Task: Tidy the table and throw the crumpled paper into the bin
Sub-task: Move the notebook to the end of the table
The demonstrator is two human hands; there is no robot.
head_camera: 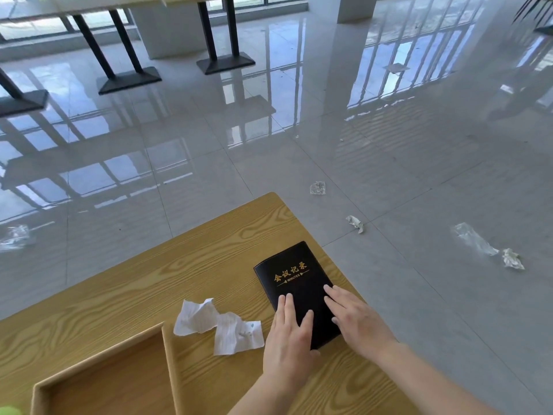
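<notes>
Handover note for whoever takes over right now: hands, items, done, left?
Left hand: flat, open, on the black notebook.
Right hand: flat, open, on the same notebook, near the table right edge.
Crumpled paper: two lined pieces on the table, left of the notebook, untouched.
Wooden tray: near-left; nothing visible in the part in view.
Bin: not in view.
Done: notebook closed.
Left: bin the paper; scraps also on the floor.
</notes>
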